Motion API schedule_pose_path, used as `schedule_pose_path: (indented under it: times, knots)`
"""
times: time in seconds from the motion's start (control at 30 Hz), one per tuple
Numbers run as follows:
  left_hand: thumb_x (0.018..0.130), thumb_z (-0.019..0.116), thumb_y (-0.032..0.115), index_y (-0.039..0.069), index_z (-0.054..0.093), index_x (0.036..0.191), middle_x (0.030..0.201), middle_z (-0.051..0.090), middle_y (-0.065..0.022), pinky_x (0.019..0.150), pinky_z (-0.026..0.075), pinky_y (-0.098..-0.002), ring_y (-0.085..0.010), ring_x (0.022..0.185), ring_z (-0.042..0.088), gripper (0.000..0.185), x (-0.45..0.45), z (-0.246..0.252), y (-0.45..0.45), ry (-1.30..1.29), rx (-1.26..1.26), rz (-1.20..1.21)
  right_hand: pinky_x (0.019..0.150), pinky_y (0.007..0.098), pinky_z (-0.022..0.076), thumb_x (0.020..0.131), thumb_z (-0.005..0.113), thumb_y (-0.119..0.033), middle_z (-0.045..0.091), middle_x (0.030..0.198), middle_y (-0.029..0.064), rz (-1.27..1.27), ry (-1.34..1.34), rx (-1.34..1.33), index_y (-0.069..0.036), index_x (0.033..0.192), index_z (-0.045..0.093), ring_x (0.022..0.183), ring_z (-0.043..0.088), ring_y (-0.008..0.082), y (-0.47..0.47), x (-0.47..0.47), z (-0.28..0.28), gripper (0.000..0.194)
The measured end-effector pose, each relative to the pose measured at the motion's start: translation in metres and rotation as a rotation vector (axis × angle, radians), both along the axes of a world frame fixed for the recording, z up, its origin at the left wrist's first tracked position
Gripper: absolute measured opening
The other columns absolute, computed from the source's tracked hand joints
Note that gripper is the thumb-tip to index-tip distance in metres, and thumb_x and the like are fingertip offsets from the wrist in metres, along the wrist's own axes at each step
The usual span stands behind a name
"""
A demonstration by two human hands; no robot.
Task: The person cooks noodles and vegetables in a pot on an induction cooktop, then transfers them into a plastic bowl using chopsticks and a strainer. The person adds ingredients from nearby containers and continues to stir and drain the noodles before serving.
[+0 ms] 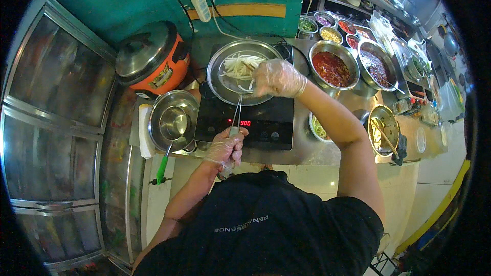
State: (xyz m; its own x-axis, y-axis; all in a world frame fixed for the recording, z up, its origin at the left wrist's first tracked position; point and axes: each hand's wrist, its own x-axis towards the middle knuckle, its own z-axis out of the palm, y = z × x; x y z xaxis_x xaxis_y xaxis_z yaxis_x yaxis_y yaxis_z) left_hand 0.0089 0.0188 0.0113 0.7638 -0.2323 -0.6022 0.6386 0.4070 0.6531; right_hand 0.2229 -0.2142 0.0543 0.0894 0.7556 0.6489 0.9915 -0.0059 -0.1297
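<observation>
My left hand (pixel 227 146), in a clear plastic glove, grips the handle (pixel 234 131) of a wire strainer. Its metal shaft reaches forward to a round steel pan (pixel 215 80) on a black induction cooker (pixel 268 126). Pale noodle-like strips (pixel 239 67) lie in the middle of the pan, apparently in the strainer's basket. Over the pan's right side, my right hand (pixel 279 78), gloved too, is closed around chopsticks (pixel 248 67). Only their brown tips show, touching the strips; the rest is hidden by the hand.
Left of the cooker are a steel bowl (pixel 155 122) holding a green-handled ladle (pixel 162 168) and an orange rice cooker (pixel 168 71). To the right stand bowls of red sauce (pixel 332 69), dark sauce (pixel 374 65) and shredded vegetables (pixel 319 127). A glass-doored cabinet (pixel 57 61) borders the left.
</observation>
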Motion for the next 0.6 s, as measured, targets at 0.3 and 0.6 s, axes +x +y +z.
schedule_pose_path:
  times: [0.3,0.6]
  knots:
    - [0.098,0.063,0.014,0.009,0.064,0.113,0.064,0.047,0.0039,0.038,0.041,-0.0297,-0.0092,0.044,0.044,0.016,0.000,-0.007,-0.002,-0.063,0.062,-0.053,0.067,0.0366,0.0528,0.099,0.065,-0.040,0.068,0.071,0.0099,-0.429,0.856,0.297,0.001,0.086,0.071,0.067,0.064,0.0192,0.012,0.071,-0.001,0.043]
    - [0.099,0.065,0.019,0.011,0.065,0.112,0.064,0.047,0.0038,0.038,0.041,-0.0307,-0.0099,0.045,0.044,0.015,0.006,0.008,-0.004,-0.008,0.058,-0.060,0.059,0.0383,0.0518,0.099,0.055,-0.059,0.064,0.065,0.0103,-0.804,1.418,0.528,0.000,0.070,0.062,0.058,0.061,0.0224,0.017,0.106,0.016,0.066]
